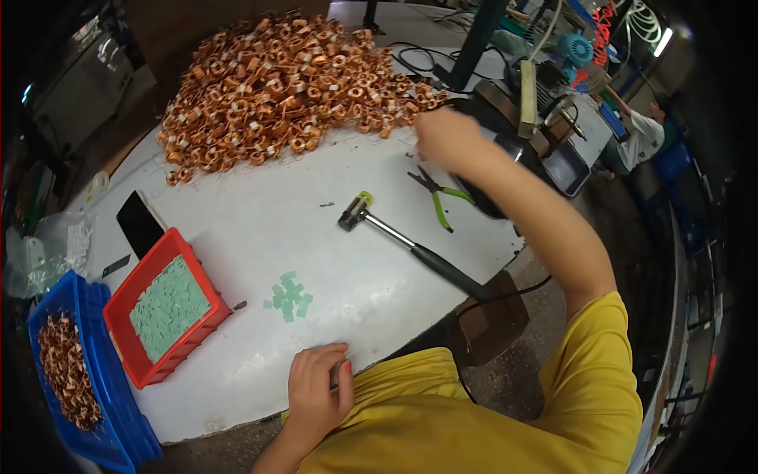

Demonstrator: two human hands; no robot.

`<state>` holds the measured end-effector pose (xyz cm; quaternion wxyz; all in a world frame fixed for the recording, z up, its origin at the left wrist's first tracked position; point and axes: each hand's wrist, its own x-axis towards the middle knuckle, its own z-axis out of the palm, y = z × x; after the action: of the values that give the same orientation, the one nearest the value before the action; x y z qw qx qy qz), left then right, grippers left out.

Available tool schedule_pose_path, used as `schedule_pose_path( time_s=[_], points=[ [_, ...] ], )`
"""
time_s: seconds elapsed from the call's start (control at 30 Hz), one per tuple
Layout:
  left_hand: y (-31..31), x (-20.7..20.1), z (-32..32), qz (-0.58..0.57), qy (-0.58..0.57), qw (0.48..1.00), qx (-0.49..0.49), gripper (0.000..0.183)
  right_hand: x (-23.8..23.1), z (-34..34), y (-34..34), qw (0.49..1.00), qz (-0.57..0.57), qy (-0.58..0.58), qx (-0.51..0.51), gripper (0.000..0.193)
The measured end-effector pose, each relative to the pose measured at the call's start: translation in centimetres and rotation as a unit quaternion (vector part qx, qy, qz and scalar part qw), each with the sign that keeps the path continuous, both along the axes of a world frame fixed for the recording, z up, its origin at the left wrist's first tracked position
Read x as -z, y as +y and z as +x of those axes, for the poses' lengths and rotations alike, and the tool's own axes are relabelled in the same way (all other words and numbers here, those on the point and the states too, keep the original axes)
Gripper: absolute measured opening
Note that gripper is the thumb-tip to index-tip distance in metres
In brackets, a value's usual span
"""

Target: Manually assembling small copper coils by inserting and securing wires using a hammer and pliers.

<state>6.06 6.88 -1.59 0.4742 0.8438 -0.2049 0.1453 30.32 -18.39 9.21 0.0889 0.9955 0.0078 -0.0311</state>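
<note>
Coils (276,91) | right hand (448,142): holding it beside them, grip I cannot tell | left hand (314,389): I am gripping small grey piece (335,377) | should be avoiding pliers (431,186)

"Any lettering legible?"
"None. Noted: faint marks on a pale patch (77,241) of the clear plastic bag (55,225), well left of the left hand (314,389) and farther out."
"Decipherable?"
"No; too small and blurred to make out."

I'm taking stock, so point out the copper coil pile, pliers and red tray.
Copper coil pile (276,95), head view: its middle.
Pliers (433,188), head view: the pivot.
Red tray (189,337), head view: near wall.
</note>
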Motion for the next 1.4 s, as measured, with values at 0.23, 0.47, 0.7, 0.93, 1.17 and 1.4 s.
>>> schedule_pose_path(
  time_s=[0.23,0.47,0.7,0.93,1.17,1.4],
  points=[
    [-0.2,0.4,0.1,0.019,-0.041,0.998,0.036,0.016,9.2,4.0,-1.0,0.980,-0.103,-0.148,0.080,0.016],
    [-0.1,1.1,0.1,0.036,-0.073,0.996,0.026,0.011,5.6,0.9,0.8,0.975,-0.048,-0.215,0.037,0.017],
    [0.1,1.3,-0.6,-0.228,0.141,0.960,0.078,0.014,0.8,-6.3,1.8,0.822,0.350,-0.326,-0.308,0.029],
    [-2.2,-1.2,0.5,-0.579,0.446,0.627,0.269,0.023,2.1,-20.0,7.2,0.595,0.728,-0.158,-0.300,0.020],
    [-2.9,-1.4,-0.2,-0.591,0.406,0.631,0.296,0.061,6.4,-23.4,7.8,0.531,0.784,-0.181,-0.266,0.020],
    [-2.4,-1.7,-0.4,-0.581,0.484,0.582,0.298,0.046,6.6,-23.6,6.4,0.585,0.737,-0.129,-0.313,0.023]
  ],
)
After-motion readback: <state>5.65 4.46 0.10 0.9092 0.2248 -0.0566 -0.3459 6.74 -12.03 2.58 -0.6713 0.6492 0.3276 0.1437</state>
